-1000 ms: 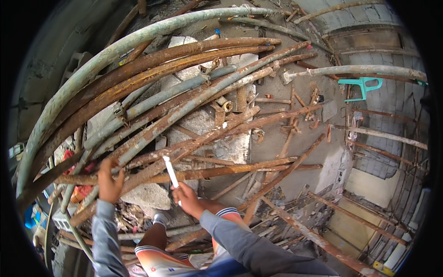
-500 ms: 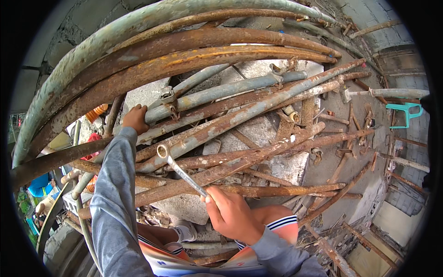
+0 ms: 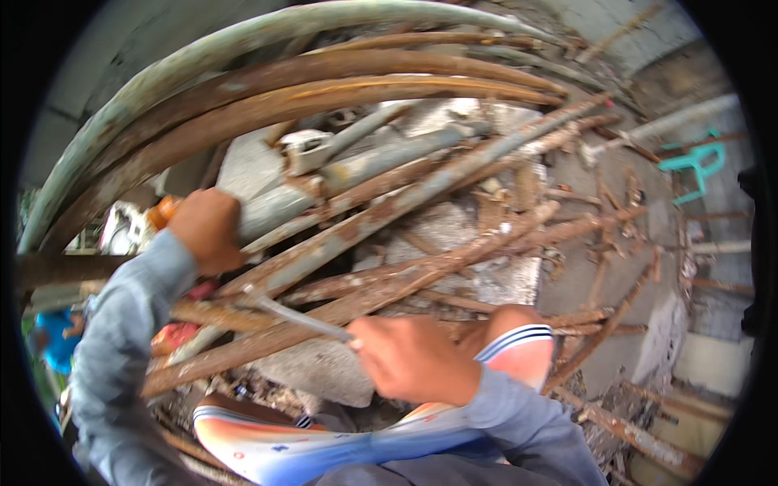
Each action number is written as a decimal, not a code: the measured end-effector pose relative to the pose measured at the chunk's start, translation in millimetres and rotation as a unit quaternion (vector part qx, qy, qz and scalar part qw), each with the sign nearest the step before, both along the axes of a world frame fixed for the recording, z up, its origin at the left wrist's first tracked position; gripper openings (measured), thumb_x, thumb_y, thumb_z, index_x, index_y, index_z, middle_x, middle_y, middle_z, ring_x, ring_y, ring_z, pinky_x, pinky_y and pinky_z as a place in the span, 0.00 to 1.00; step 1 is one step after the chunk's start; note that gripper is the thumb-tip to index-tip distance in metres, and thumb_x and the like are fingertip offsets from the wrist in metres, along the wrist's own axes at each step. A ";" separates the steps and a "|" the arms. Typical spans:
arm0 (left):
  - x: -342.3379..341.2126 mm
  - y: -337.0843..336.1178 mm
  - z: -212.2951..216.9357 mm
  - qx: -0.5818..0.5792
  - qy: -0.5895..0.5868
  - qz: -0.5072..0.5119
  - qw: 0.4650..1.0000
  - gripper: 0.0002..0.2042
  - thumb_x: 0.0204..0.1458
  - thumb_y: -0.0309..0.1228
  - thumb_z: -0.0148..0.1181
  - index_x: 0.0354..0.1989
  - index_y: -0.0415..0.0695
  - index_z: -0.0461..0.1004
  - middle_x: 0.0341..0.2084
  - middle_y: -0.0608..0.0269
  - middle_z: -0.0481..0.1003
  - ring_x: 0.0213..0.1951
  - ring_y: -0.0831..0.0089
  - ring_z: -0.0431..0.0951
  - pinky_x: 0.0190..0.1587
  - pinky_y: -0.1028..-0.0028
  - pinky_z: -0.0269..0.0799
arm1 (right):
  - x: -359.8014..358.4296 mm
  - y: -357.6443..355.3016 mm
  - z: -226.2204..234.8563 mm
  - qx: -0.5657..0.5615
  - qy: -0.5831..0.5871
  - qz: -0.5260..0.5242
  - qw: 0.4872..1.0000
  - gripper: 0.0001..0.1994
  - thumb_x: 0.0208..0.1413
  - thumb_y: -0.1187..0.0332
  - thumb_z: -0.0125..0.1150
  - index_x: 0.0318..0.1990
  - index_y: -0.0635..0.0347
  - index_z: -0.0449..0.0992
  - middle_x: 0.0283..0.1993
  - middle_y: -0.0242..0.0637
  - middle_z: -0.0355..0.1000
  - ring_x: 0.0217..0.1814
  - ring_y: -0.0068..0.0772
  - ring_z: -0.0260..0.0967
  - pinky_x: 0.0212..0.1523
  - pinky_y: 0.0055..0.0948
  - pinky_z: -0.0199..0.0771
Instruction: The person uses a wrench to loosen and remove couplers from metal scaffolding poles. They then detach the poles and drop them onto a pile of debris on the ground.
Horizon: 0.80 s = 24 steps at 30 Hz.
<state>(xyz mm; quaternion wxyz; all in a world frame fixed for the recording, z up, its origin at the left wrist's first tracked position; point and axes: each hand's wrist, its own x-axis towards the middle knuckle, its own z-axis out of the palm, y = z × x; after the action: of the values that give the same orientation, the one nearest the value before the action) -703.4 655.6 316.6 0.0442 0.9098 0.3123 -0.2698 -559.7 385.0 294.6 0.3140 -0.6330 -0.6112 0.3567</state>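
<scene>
My left hand (image 3: 209,231) is closed around the near left end of a grey metal pipe (image 3: 381,160), its fingers partly hidden. A pipe clamp (image 3: 308,151) sits on that pipe, just beyond the hand. In my right hand (image 3: 417,356) is a wrench (image 3: 301,318), held by one end with its ring head pointing up and left. The wrench is blurred, over a rusty pipe (image 3: 356,306) lying slantwise. Another rust-patched pipe (image 3: 389,201) runs between the wrench and the grey pipe.
Long bent-looking pipes (image 3: 324,66) span the far side. A pale concrete slab (image 3: 324,374) lies under the pile. At right stands a turquoise plastic stool (image 3: 695,168) by a block wall. A person in blue (image 3: 57,340) is at far left. Loose rusty pipes (image 3: 640,437) lie at lower right.
My left hand has risen and moved slightly left with the pipe's near end, and the clamp has turned. The wrench has dropped lower and flatter in my right hand. The view has shifted.
</scene>
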 end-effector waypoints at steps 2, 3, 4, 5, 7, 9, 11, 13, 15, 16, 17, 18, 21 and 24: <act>10.7 -8.8 20.4 0.001 -0.013 -0.010 1.000 0.13 0.29 0.34 0.66 0.21 0.34 0.79 0.25 0.40 0.78 0.32 0.46 0.82 0.40 0.58 0.79 | 3.6 -5.2 10.7 0.010 0.003 0.012 1.000 0.05 0.56 0.71 0.57 0.38 0.59 0.72 0.26 0.44 0.72 0.24 0.53 0.71 0.24 0.46 0.69; 12.8 -13.4 25.9 -0.001 -0.021 -0.020 1.000 0.12 0.28 0.32 0.65 0.20 0.34 0.78 0.22 0.40 0.77 0.30 0.45 0.81 0.39 0.59 0.79 | 0.2 -8.0 15.2 0.016 0.019 0.023 0.999 0.05 0.56 0.71 0.57 0.38 0.59 0.72 0.26 0.44 0.71 0.24 0.53 0.71 0.24 0.45 0.69; 20.2 -18.6 35.8 -0.008 0.003 -0.015 1.000 0.12 0.28 0.32 0.65 0.18 0.34 0.78 0.20 0.40 0.76 0.29 0.45 0.81 0.38 0.59 0.79 | -0.5 -9.3 18.0 0.058 0.058 0.016 0.997 0.05 0.56 0.70 0.56 0.37 0.60 0.70 0.25 0.45 0.71 0.23 0.54 0.71 0.24 0.47 0.69; 27.8 -29.3 46.9 0.006 0.007 -0.002 1.000 0.12 0.27 0.31 0.65 0.19 0.34 0.77 0.21 0.41 0.77 0.29 0.45 0.81 0.38 0.60 0.79 | 1.0 -10.1 20.1 0.101 0.095 0.011 0.990 0.05 0.56 0.70 0.55 0.36 0.61 0.69 0.24 0.46 0.70 0.22 0.54 0.70 0.23 0.48 0.68; 30.3 -39.1 51.3 0.013 -0.021 -0.042 0.999 0.14 0.29 0.31 0.68 0.25 0.34 0.78 0.24 0.40 0.77 0.31 0.45 0.81 0.38 0.59 0.79 | 15.3 -14.9 19.3 0.120 0.144 -0.010 0.982 0.04 0.57 0.71 0.54 0.35 0.62 0.69 0.23 0.46 0.70 0.22 0.53 0.70 0.24 0.47 0.68; 7.4 -38.9 27.3 -0.057 -0.074 0.032 0.995 0.17 0.30 0.32 0.69 0.29 0.33 0.78 0.27 0.40 0.78 0.32 0.47 0.82 0.39 0.59 0.79 | 35.4 -17.7 16.9 0.081 0.176 -0.043 0.980 0.02 0.57 0.74 0.52 0.35 0.62 0.70 0.24 0.44 0.69 0.23 0.49 0.70 0.25 0.42 0.69; -17.5 -22.7 -29.3 -0.138 -0.026 0.135 0.981 0.21 0.33 0.32 0.71 0.37 0.34 0.77 0.31 0.38 0.79 0.34 0.48 0.82 0.40 0.58 0.79 | 45.3 -2.5 3.0 0.084 0.196 -0.159 0.964 0.04 0.59 0.75 0.49 0.33 0.63 0.69 0.22 0.46 0.68 0.22 0.50 0.70 0.25 0.40 0.67; -51.4 -34.9 -82.3 -0.108 -0.042 0.139 0.983 0.19 0.34 0.30 0.69 0.37 0.35 0.77 0.31 0.37 0.79 0.35 0.45 0.82 0.41 0.59 0.79 | 46.9 17.8 -16.8 0.077 0.176 -0.222 0.956 0.05 0.60 0.74 0.50 0.32 0.64 0.68 0.20 0.48 0.67 0.22 0.52 0.70 0.24 0.41 0.67; -60.2 -61.7 -84.0 -0.138 -0.149 0.177 0.963 0.23 0.31 0.31 0.69 0.40 0.34 0.77 0.32 0.36 0.79 0.39 0.42 0.80 0.46 0.56 0.77 | 52.8 22.0 -26.1 0.075 0.132 -0.218 0.964 0.05 0.60 0.74 0.50 0.32 0.65 0.68 0.20 0.49 0.67 0.22 0.54 0.70 0.24 0.41 0.66; -47.7 -71.6 -48.9 -0.170 -0.080 0.199 0.962 0.27 0.30 0.31 0.69 0.45 0.33 0.75 0.34 0.35 0.78 0.42 0.42 0.80 0.49 0.56 0.76 | 54.0 24.9 -32.7 0.068 0.110 -0.223 0.966 0.05 0.60 0.73 0.50 0.33 0.65 0.68 0.20 0.49 0.67 0.22 0.55 0.70 0.24 0.41 0.66; -29.8 -95.3 0.4 -0.143 -0.104 0.131 0.976 0.29 0.29 0.29 0.69 0.47 0.33 0.74 0.36 0.34 0.77 0.42 0.41 0.79 0.48 0.56 0.76 | 53.0 21.7 -38.0 0.090 0.110 -0.213 0.967 0.05 0.59 0.74 0.50 0.32 0.64 0.68 0.20 0.49 0.67 0.22 0.55 0.69 0.23 0.42 0.64; -34.6 -83.6 7.7 -0.118 -0.151 0.051 0.980 0.29 0.30 0.27 0.68 0.48 0.34 0.73 0.35 0.34 0.77 0.40 0.39 0.80 0.46 0.56 0.77 | 52.3 20.3 -39.6 0.103 0.117 -0.224 0.962 0.05 0.59 0.74 0.50 0.32 0.64 0.68 0.19 0.49 0.66 0.21 0.55 0.69 0.23 0.42 0.64; -5.1 -14.9 18.0 -0.205 -0.067 0.163 0.963 0.24 0.32 0.30 0.74 0.41 0.36 0.75 0.30 0.40 0.78 0.38 0.47 0.81 0.40 0.57 0.77 | 60.2 9.4 -33.4 0.096 0.145 -0.230 0.957 0.05 0.59 0.74 0.50 0.31 0.65 0.66 0.17 0.48 0.64 0.19 0.52 0.68 0.21 0.41 0.62; -32.5 16.7 -41.7 -0.028 -0.050 0.083 0.995 0.22 0.34 0.34 0.72 0.39 0.34 0.76 0.31 0.39 0.78 0.36 0.44 0.81 0.44 0.55 0.77 | 62.7 11.9 -39.7 0.060 0.137 -0.267 0.952 0.07 0.60 0.73 0.51 0.31 0.66 0.66 0.16 0.50 0.64 0.17 0.51 0.68 0.19 0.42 0.61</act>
<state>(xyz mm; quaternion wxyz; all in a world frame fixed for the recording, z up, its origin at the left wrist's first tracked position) -735.9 672.3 274.9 0.1072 0.8916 0.3763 -0.2278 -497.0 396.9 254.8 0.5161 -0.6976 -0.3915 0.3061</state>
